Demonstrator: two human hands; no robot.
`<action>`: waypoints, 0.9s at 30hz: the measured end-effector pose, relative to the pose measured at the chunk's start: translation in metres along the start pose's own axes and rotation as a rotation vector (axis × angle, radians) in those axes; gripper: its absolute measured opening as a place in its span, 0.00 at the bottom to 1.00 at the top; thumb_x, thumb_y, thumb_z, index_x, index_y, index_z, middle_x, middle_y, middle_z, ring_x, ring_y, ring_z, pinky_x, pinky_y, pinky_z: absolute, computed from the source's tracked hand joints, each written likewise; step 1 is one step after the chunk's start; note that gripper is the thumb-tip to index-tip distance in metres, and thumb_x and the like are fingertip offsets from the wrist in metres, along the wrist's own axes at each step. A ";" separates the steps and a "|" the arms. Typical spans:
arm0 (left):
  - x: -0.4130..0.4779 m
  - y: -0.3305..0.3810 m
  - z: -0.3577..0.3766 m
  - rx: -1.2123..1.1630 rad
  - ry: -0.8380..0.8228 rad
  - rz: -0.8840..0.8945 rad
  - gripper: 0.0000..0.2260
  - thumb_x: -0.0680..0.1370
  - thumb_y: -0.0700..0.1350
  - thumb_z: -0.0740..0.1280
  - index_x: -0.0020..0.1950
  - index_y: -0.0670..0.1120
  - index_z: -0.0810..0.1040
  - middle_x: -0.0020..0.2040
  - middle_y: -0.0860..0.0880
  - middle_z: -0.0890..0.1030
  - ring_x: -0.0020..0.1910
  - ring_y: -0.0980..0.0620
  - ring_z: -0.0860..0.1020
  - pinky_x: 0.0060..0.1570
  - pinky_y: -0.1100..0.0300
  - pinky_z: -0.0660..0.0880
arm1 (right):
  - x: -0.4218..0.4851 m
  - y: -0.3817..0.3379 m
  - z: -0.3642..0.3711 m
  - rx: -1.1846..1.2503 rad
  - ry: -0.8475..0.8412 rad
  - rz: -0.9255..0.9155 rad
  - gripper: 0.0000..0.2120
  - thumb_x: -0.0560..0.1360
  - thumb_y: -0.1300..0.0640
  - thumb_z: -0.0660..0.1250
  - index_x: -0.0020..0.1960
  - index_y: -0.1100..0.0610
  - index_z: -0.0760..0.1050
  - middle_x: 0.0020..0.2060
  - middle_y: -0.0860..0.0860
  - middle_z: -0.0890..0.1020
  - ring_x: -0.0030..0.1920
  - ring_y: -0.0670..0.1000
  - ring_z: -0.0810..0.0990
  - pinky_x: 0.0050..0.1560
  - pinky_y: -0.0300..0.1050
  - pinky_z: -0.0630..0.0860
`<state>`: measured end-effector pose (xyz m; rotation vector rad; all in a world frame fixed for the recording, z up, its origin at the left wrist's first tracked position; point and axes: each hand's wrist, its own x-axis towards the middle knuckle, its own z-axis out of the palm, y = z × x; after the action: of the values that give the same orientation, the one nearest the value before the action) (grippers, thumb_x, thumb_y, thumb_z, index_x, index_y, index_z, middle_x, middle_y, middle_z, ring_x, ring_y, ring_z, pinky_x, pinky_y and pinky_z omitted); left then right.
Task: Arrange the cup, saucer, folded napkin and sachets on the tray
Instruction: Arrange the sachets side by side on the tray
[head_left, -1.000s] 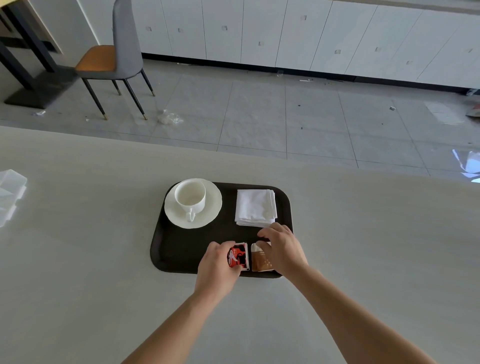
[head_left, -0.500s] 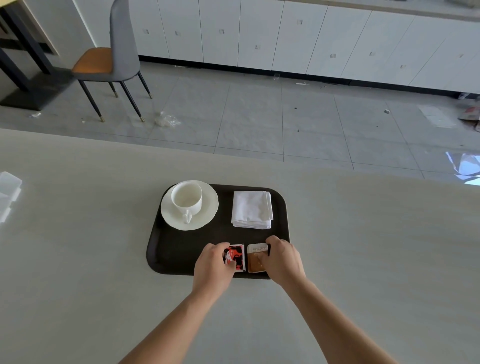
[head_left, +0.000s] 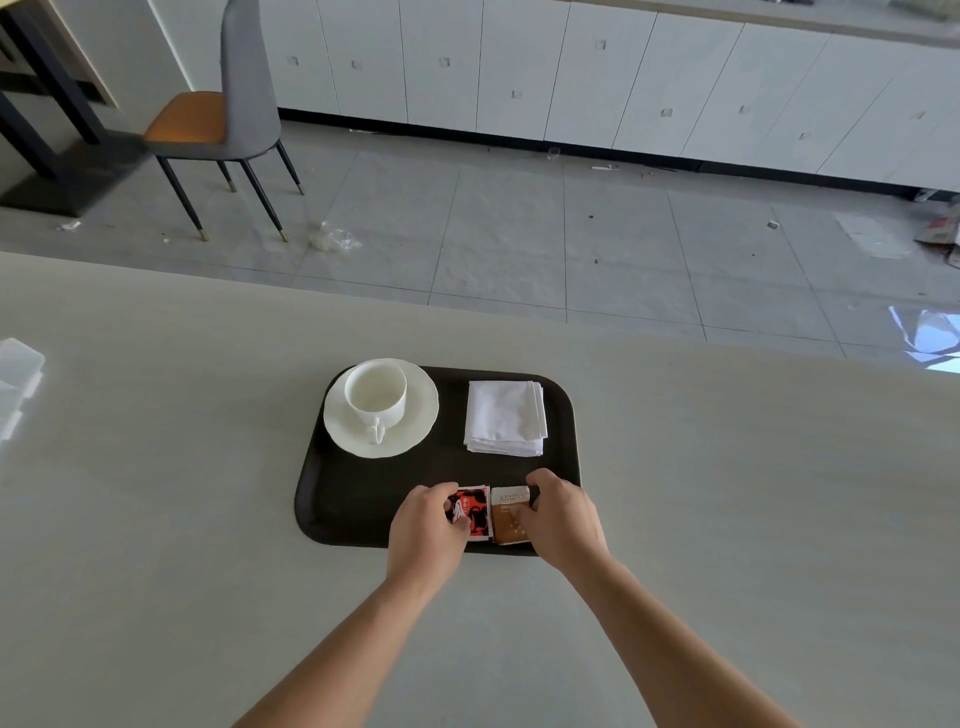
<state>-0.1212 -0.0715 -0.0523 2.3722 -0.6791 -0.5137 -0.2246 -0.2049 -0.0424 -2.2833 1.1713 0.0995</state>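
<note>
- While my two hands rest at the near edge of the dark tray (head_left: 358, 499), every piece of the setting lies on it, and the tray sits on the pale table (head_left: 156, 519).
- My left hand (head_left: 426, 530) has its fingers curled onto the left edge of the red and black sachet (head_left: 475, 514), pinching it lightly where it lies flat.
- My right hand (head_left: 563, 519) has thumb and fingertips around the right side of the brown sachet (head_left: 509, 519), which also lies flat.
- Both sachets lie side by side, touching or nearly so, at the tray's near rim, with my hands apart on either side of them.
- At the far left of the tray the white cup (head_left: 375, 397) stands upright on its saucer (head_left: 415, 415), handle turned towards me.
- At the far right the folded napkin (head_left: 506, 423) lies square, clear of the saucer and just beyond the sachets.
</note>
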 end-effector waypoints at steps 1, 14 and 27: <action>0.000 -0.001 -0.001 -0.001 0.002 0.008 0.19 0.75 0.44 0.71 0.66 0.47 0.76 0.52 0.49 0.80 0.48 0.52 0.79 0.51 0.60 0.77 | 0.000 0.000 -0.001 -0.005 -0.003 -0.003 0.12 0.77 0.57 0.67 0.61 0.54 0.74 0.46 0.50 0.83 0.42 0.51 0.78 0.30 0.37 0.68; 0.000 -0.005 -0.001 0.010 0.023 0.025 0.16 0.76 0.45 0.71 0.63 0.46 0.79 0.44 0.52 0.76 0.40 0.54 0.77 0.43 0.62 0.75 | -0.002 0.005 0.000 -0.005 -0.027 0.000 0.11 0.77 0.55 0.67 0.59 0.54 0.75 0.46 0.49 0.83 0.44 0.52 0.80 0.41 0.47 0.80; 0.010 -0.011 -0.007 0.020 -0.011 0.039 0.21 0.74 0.46 0.72 0.67 0.48 0.76 0.47 0.52 0.77 0.42 0.55 0.77 0.44 0.62 0.75 | 0.000 0.009 -0.005 -0.050 -0.074 -0.028 0.23 0.77 0.54 0.67 0.70 0.53 0.67 0.52 0.52 0.81 0.47 0.55 0.80 0.39 0.44 0.75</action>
<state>-0.1056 -0.0670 -0.0556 2.3712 -0.7372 -0.5058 -0.2325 -0.2111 -0.0418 -2.3178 1.1106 0.2032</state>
